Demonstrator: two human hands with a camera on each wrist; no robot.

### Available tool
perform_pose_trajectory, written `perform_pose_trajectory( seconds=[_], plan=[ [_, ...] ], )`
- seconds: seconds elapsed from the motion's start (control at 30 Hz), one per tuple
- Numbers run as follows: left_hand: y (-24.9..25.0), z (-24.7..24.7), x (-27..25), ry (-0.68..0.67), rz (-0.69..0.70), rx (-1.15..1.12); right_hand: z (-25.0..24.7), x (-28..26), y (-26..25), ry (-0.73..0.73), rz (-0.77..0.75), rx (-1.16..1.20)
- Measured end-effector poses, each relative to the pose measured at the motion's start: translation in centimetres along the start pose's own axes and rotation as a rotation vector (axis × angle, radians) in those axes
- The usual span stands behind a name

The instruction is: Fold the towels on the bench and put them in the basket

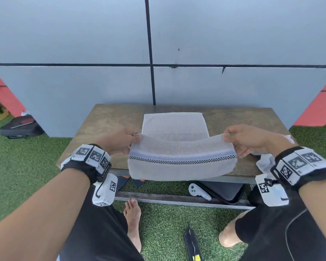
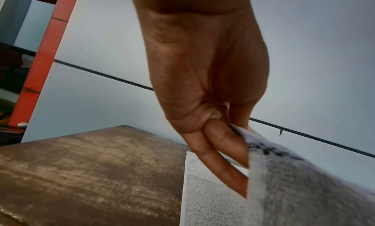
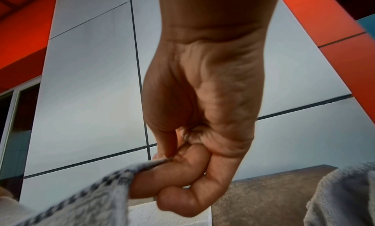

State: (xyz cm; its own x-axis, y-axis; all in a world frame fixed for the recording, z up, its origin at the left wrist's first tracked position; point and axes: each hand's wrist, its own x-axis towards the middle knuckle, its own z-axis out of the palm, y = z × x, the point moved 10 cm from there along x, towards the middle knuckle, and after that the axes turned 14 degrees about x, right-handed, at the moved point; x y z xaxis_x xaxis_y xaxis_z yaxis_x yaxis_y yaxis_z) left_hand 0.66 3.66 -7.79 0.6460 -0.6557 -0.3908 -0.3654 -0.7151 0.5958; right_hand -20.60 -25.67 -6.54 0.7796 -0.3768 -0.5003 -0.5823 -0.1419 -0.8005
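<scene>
A light grey towel (image 1: 181,162) with a blue and black-checked band lies on the wooden bench (image 1: 105,125); its near end is lifted off the bench while the far part lies flat. My left hand (image 1: 120,140) pinches the lifted left corner of the towel (image 2: 284,181). My right hand (image 1: 250,139) pinches the lifted right corner of the towel (image 3: 81,202). A second, crumpled pale towel (image 1: 265,162) lies on the bench under my right wrist, also in the right wrist view (image 3: 343,195). No basket is in view.
A grey panelled wall (image 1: 102,44) stands right behind the bench. Under the bench are a black case (image 1: 228,191) and a white controller (image 1: 198,191). A black bag (image 1: 21,127) lies on the green turf at left. My bare foot (image 1: 133,221) and knee stand before the bench.
</scene>
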Motion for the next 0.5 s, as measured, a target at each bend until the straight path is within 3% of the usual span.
perform_pose_trajectory(
  seconds=[0.2, 0.5],
  plan=[
    [-0.6, -3.1, 3.8, 0.254, -0.028, -0.127, -2.0, 4.5, -2.6, 0.211, -0.126, 0.082],
    [-0.7, -7.9, 13.3, 0.517, -0.152, -0.036, -5.4, 16.4, -6.5, 0.431, -0.224, 0.021]
  ],
)
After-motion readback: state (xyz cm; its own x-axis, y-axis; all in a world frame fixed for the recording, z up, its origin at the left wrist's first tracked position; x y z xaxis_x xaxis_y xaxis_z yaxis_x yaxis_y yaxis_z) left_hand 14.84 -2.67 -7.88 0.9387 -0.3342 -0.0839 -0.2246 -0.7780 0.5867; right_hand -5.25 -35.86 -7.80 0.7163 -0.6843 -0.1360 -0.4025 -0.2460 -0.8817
